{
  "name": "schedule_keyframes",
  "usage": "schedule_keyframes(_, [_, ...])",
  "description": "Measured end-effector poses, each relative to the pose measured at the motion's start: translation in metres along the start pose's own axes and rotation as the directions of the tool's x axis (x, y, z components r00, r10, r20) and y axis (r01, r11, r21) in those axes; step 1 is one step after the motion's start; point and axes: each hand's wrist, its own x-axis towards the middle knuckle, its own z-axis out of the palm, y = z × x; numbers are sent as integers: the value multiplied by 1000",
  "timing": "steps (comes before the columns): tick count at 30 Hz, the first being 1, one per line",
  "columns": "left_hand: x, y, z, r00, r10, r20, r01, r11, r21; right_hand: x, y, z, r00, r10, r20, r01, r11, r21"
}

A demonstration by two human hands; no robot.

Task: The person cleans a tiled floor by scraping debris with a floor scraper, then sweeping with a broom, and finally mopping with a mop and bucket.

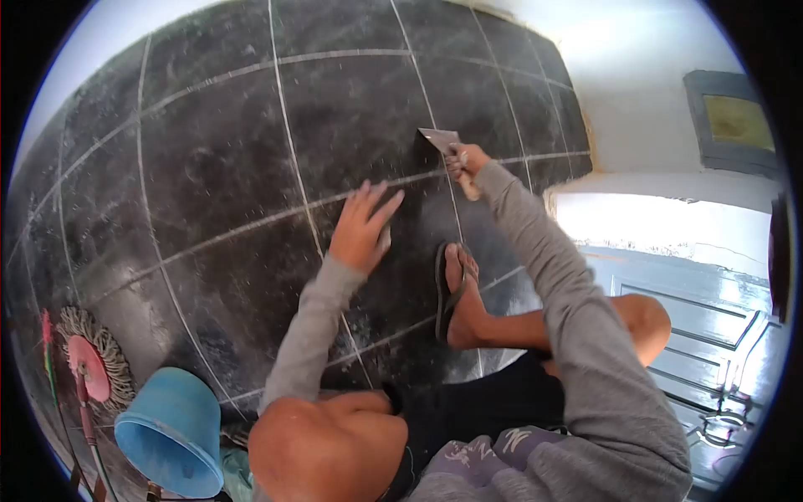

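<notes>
My right hand (pixel 467 163) is closed around the wooden handle of a trowel (pixel 441 138). Its flat metal blade points left and lies close over the dark floor tiles (pixel 360 109), beside a pale grout line. To the lower left, my left hand (pixel 363 226) holds nothing. Its fingers are spread above the tiles near a crossing of two grout lines.
A blue bucket (pixel 171 427) lies tipped at the lower left, next to a round mop (pixel 90 368) with a pink centre. My foot in a flip-flop (pixel 456 293) rests on the tiles. A white wall and a panelled door (pixel 682 335) stand on the right.
</notes>
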Motion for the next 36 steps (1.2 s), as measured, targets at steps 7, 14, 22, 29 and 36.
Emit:
schedule_keyframes(7, [-134,31,5,976,-207,-66,184,949,-255,-151,-143,-32,943,-293,160,269,385,-883])
schedule_keyframes(14, [-179,67,-8,862,-440,-249,403,896,-189,-207,-108,-134,905,-411,115,65,-135,-989])
schedule_keyframes(22, [-256,76,-65,723,-504,-473,607,789,88,-110,36,-190,491,-863,-117,245,265,-932])
schedule_keyframes(29, [-316,143,-122,768,-474,-431,639,511,575,3,133,-147,691,-633,-348,269,672,-690])
schedule_keyframes(36, [-350,194,-157,530,-750,-396,788,264,556,-47,79,-103,481,-859,-177,449,415,-792])
